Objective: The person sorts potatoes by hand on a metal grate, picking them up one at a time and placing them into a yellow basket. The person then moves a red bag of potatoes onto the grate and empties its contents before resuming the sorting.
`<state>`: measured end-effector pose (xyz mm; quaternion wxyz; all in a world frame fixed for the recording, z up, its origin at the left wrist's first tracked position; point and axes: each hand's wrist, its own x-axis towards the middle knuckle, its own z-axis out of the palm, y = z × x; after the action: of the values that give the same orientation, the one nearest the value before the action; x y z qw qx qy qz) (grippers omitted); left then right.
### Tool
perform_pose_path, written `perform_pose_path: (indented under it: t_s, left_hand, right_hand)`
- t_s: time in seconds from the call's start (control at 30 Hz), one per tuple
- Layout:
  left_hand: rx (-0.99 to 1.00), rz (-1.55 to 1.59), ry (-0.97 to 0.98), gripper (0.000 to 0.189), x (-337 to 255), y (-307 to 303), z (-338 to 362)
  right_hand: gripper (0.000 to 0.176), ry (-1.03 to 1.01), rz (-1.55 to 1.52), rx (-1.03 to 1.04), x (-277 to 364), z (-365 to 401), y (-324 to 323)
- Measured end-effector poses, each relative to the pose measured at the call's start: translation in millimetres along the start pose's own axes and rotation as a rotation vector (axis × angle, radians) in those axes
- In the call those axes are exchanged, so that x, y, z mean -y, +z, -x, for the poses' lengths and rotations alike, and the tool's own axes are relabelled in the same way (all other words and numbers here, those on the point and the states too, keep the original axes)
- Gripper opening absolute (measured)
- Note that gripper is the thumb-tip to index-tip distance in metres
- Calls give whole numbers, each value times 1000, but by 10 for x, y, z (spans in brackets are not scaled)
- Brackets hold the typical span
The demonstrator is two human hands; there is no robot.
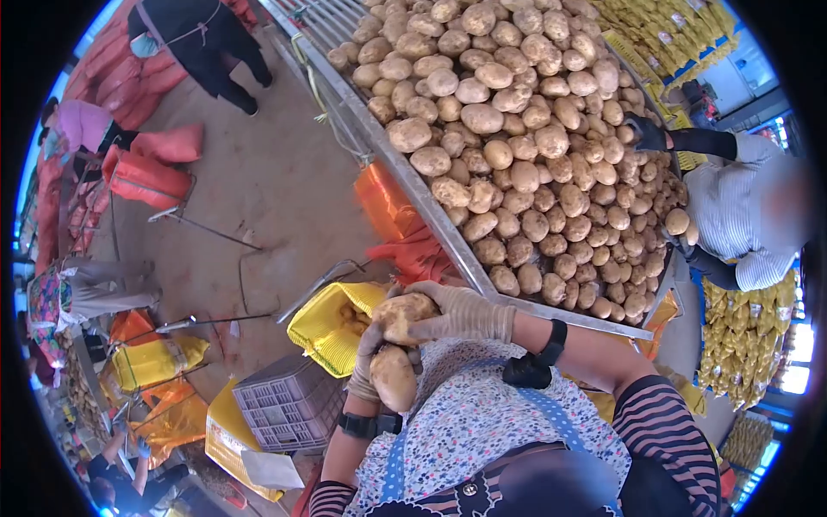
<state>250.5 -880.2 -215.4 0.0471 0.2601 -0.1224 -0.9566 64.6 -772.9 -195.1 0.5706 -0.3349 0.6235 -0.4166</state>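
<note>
Both my hands wear grey-beige work gloves and are close together in front of my floral apron. My right hand (465, 312) is closed round a large brown potato (407, 315). Just below, my left hand (365, 369) grips another potato (394, 379), its fingers also reaching up against the first one. Part of each potato is hidden by the gloves. Right beside my left hand is an open yellow mesh bag (332, 323) with several potatoes inside.
A metal-edged sorting table (422, 185) is heaped with potatoes (525, 177). A co-worker in dark gloves (646, 133) handles potatoes across it. Left of me stand a grey plastic crate (289, 403), metal bag stands (323, 284) and an orange bag (383, 202). Other people work at the far left.
</note>
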Motion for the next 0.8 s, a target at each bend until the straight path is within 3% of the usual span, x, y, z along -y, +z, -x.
perform_pose_path:
  t_s: [0.07,0.1,0.2,0.27,0.33,0.4,0.43,0.47,0.5,0.53,0.57,0.6,0.67,0.73,0.77,0.8]
  left_hand:
    - [-85,64,-125,86,25,-160,15]
    - [-176,200,-305,77,50,-423,78]
    - [-53,259,-196,68,16,-473,168]
    - [-39,325,-157,65,-32,-992,240]
    - [-479,13,13,65,-125,-1504,255]
    - [-890,-731,472,66,-213,-1485,200]
    - [-790,-707,528,64,-334,-922,194]
    - [-592,-710,437,71,-407,-592,179]
    - [-356,-649,365,77,-383,-234,120]
    - [-69,-435,135,85,-362,-418,-140]
    - [100,-348,57,97,-356,198,-15]
    - [109,-354,58,97,-335,230,-88]
    - [245,-334,49,113,-302,361,-235]
    - [192,-345,44,120,-211,564,-217]
    - [168,-380,152,125,-135,658,-239]
    - [141,-417,255,129,-71,736,-250]
  right_hand:
    - [75,34,-208,44,-70,-1,79]
    - [77,62,-224,8,-300,-77,97]
    - [80,163,-376,-65,-261,-67,64]
    - [80,214,-455,-55,-204,-59,-4]
    - [78,13,-319,-42,-282,-113,-70]
    - [74,37,-271,-65,140,2,-157]
    - [74,-21,28,-41,232,22,-205]
    - [74,-75,326,-10,314,47,-235]
    - [68,-147,261,32,405,66,-242]
    - [68,-150,266,36,416,56,-249]
    - [65,-264,189,118,429,43,-266]
    - [61,-377,112,193,436,45,-286]
    - [52,-296,35,85,372,142,-411]
    - [56,-57,-709,-75,273,182,-580]
    - [42,-202,-417,-244,533,287,-431]
    - [42,-206,-421,-259,585,325,-321]
